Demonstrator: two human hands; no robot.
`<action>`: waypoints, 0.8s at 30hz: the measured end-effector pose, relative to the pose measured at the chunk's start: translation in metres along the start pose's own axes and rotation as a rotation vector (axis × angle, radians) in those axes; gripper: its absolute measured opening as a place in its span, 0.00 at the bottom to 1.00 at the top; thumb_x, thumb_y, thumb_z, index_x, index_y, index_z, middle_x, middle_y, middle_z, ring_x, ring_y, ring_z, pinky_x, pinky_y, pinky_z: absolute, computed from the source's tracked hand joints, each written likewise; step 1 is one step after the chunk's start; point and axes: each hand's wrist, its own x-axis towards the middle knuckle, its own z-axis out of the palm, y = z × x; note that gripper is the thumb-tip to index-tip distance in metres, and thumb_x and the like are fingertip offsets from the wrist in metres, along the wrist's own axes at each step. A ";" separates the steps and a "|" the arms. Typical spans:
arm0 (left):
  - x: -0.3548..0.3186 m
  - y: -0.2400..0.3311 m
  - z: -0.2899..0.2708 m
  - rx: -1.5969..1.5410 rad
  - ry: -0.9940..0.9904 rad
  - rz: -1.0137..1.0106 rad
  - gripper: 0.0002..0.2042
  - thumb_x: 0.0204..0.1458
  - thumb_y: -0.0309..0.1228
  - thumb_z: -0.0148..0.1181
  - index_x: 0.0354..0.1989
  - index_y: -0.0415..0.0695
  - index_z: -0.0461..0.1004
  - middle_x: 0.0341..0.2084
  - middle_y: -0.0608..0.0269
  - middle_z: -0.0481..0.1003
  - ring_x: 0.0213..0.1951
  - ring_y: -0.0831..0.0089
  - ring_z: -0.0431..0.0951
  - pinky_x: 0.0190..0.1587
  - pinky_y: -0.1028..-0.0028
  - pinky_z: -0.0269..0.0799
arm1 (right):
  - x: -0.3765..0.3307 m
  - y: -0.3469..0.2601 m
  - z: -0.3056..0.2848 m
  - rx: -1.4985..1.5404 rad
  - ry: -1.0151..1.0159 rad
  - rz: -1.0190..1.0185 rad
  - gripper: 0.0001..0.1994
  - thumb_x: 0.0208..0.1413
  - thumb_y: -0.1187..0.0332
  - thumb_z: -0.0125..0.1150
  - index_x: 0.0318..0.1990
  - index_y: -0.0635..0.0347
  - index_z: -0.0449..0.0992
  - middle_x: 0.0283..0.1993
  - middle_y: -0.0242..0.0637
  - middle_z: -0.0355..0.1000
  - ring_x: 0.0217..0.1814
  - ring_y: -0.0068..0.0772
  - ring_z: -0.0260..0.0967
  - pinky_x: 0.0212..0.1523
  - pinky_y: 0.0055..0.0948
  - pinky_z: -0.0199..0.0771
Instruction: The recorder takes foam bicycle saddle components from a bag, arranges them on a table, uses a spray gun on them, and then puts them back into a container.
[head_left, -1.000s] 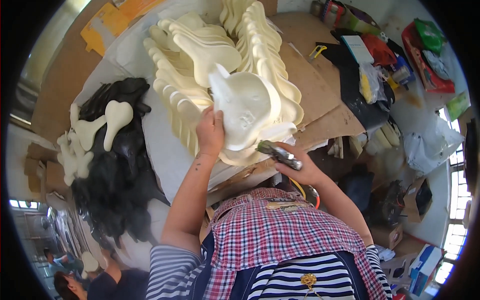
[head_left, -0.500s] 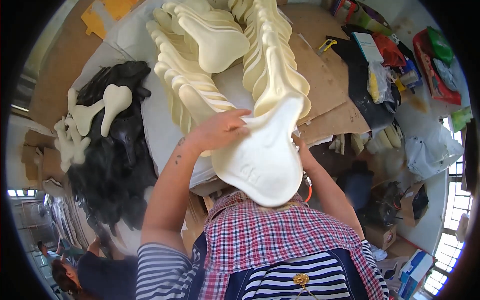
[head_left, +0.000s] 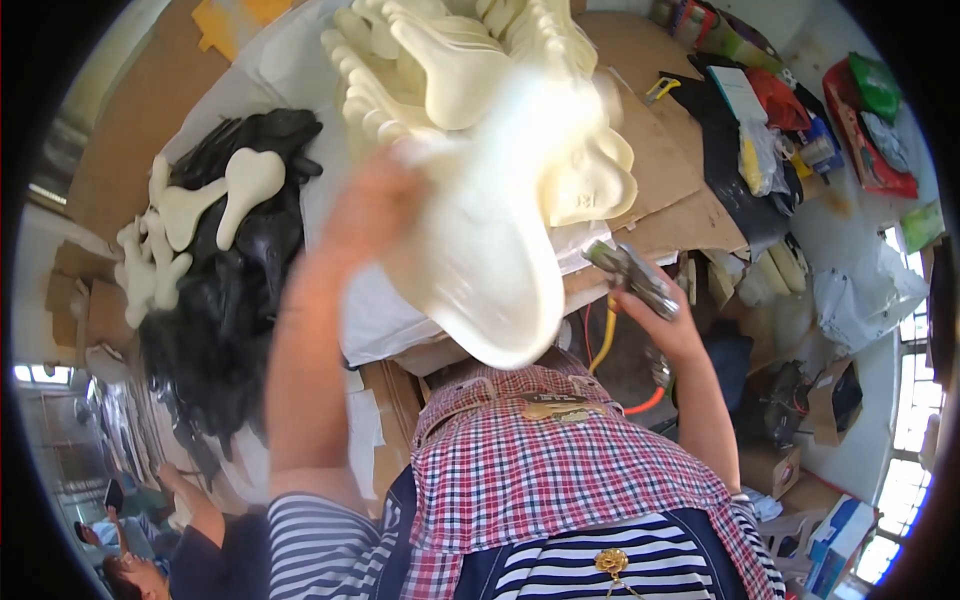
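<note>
My left hand (head_left: 375, 205), blurred by motion, grips the side of a pale cream foam bike saddle pad (head_left: 490, 270). The pad is tilted, its broad end towards me and its narrow end blurred over the stacks. My right hand (head_left: 668, 318) is wrapped round a silvery hand-held air tool (head_left: 640, 280), apart from the pad on its right. An orange hose (head_left: 645, 403) runs below that hand. Beyond the pad stand rows of nested cream saddle pads (head_left: 455, 75), partly hidden by it.
A heap of shiny black covers (head_left: 215, 350) lies at left, with several cream pads (head_left: 250, 185) on top. Brown cardboard (head_left: 650, 160) spreads at right, near a yellow cutter knife (head_left: 662, 88) and bags (head_left: 765, 160). Another person (head_left: 150, 555) is at lower left.
The saddle pad has been lifted and swung up and left by my left hand. My right hand has come out from behind it to the right, showing the air tool.
</note>
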 end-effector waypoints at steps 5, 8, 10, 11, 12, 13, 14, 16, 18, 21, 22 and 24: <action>-0.053 -0.085 -0.105 -1.110 1.073 0.024 0.19 0.57 0.35 0.44 0.55 0.39 0.59 0.50 0.55 0.66 0.48 0.64 0.69 0.51 0.60 0.68 | -0.066 -0.058 0.006 -0.090 -0.211 -0.008 0.25 0.49 0.76 0.59 0.57 0.67 0.62 0.38 0.33 0.69 0.38 0.20 0.65 0.42 0.22 0.67; -0.060 -0.170 -0.020 -0.473 0.601 -0.157 0.16 0.55 0.40 0.50 0.47 0.42 0.68 0.33 0.65 0.69 0.39 0.72 0.71 0.39 0.73 0.69 | -0.074 -0.063 0.017 -0.291 -0.175 -0.038 0.25 0.47 0.76 0.61 0.54 0.68 0.64 0.34 0.35 0.70 0.36 0.19 0.65 0.40 0.21 0.67; -0.050 -0.153 0.071 -0.741 0.448 -0.527 0.10 0.49 0.32 0.57 0.39 0.42 0.75 0.34 0.63 0.75 0.36 0.73 0.73 0.39 0.74 0.69 | -0.077 -0.079 0.028 -0.257 -0.137 -0.079 0.25 0.47 0.76 0.61 0.54 0.69 0.64 0.34 0.36 0.70 0.35 0.20 0.65 0.39 0.22 0.68; -0.048 -0.161 0.113 -0.600 0.362 -0.456 0.13 0.46 0.32 0.60 0.38 0.40 0.74 0.35 0.60 0.76 0.38 0.70 0.74 0.42 0.72 0.69 | -0.079 -0.090 0.035 -0.217 -0.109 -0.122 0.25 0.47 0.76 0.60 0.54 0.69 0.63 0.33 0.36 0.71 0.34 0.21 0.66 0.37 0.24 0.68; -0.044 -0.146 0.140 -0.368 0.249 -0.363 0.16 0.45 0.35 0.60 0.41 0.39 0.73 0.36 0.55 0.76 0.41 0.64 0.75 0.45 0.70 0.69 | -0.081 -0.096 0.039 -0.117 -0.085 -0.210 0.25 0.46 0.77 0.59 0.55 0.70 0.62 0.32 0.37 0.71 0.32 0.24 0.67 0.35 0.25 0.69; -0.040 -0.136 0.154 -0.383 0.227 -0.364 0.17 0.44 0.37 0.61 0.40 0.39 0.73 0.36 0.53 0.76 0.41 0.61 0.75 0.45 0.68 0.69 | -0.084 -0.100 0.039 -0.125 -0.086 -0.212 0.25 0.46 0.77 0.59 0.55 0.70 0.62 0.32 0.37 0.71 0.32 0.24 0.67 0.35 0.25 0.69; -0.035 -0.128 0.160 -0.400 0.207 -0.362 0.18 0.43 0.38 0.61 0.39 0.40 0.73 0.35 0.52 0.75 0.41 0.58 0.75 0.44 0.67 0.69 | -0.087 -0.104 0.038 -0.140 -0.086 -0.287 0.26 0.46 0.77 0.58 0.55 0.70 0.62 0.32 0.37 0.71 0.32 0.24 0.68 0.35 0.25 0.69; -0.023 -0.116 0.164 -0.210 0.256 -0.398 0.18 0.43 0.39 0.60 0.38 0.39 0.72 0.35 0.51 0.75 0.40 0.56 0.74 0.43 0.63 0.69 | -0.090 -0.102 0.034 -0.122 -0.086 -0.341 0.27 0.46 0.77 0.59 0.55 0.71 0.61 0.32 0.38 0.71 0.33 0.25 0.69 0.36 0.24 0.69; -0.015 -0.108 0.163 -0.062 0.279 -0.502 0.17 0.44 0.41 0.58 0.33 0.39 0.72 0.32 0.48 0.73 0.38 0.49 0.72 0.41 0.58 0.68 | -0.093 -0.096 0.028 -0.172 -0.100 -0.253 0.27 0.46 0.76 0.59 0.56 0.71 0.60 0.33 0.37 0.71 0.34 0.25 0.69 0.36 0.25 0.69; -0.022 -0.117 0.153 0.070 0.304 -0.417 0.15 0.44 0.40 0.59 0.33 0.41 0.74 0.33 0.51 0.73 0.39 0.53 0.73 0.42 0.58 0.69 | -0.086 -0.085 0.025 -0.181 -0.187 -0.119 0.27 0.46 0.75 0.61 0.56 0.68 0.62 0.35 0.36 0.71 0.35 0.23 0.68 0.39 0.24 0.69; -0.027 -0.128 0.140 -0.015 0.429 -0.414 0.14 0.44 0.40 0.59 0.28 0.40 0.74 0.30 0.50 0.72 0.36 0.51 0.73 0.39 0.57 0.69 | -0.080 -0.082 0.025 -0.236 -0.176 -0.080 0.26 0.47 0.75 0.62 0.55 0.68 0.62 0.35 0.35 0.70 0.35 0.22 0.67 0.40 0.23 0.69; -0.047 -0.157 0.099 -0.229 0.595 -0.361 0.13 0.43 0.38 0.61 0.28 0.38 0.75 0.24 0.50 0.71 0.29 0.55 0.72 0.32 0.63 0.67 | -0.072 -0.081 0.027 -0.292 -0.156 -0.025 0.26 0.47 0.74 0.62 0.55 0.68 0.63 0.35 0.34 0.70 0.35 0.21 0.67 0.40 0.22 0.68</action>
